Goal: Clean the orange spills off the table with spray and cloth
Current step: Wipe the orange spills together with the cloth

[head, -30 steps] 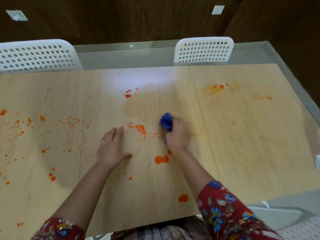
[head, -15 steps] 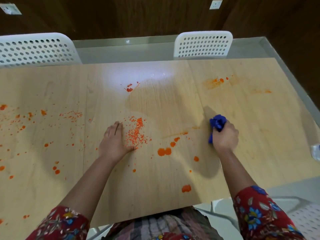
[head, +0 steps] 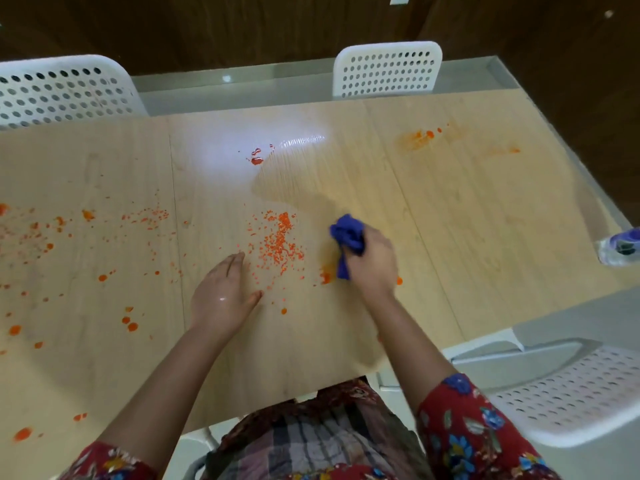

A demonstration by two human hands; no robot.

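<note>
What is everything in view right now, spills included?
table: one, light wood, fills the middle of the view.
orange spills: many, orange, thickest at centre, scattered to the left, smeared at far right.
cloth: one, blue, bunched, just right of the thick patch.
bottle: one, clear and purple, table's right edge, cut off by the frame.
chairs: three, white perforated, two beyond the far edge, one near right.
left hand: flat on the table.
right hand: grips the cloth.

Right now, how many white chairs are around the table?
3: the far-left chair, the far-middle chair across the table, and the near-right chair. Others may be hidden outside the frame.
</note>
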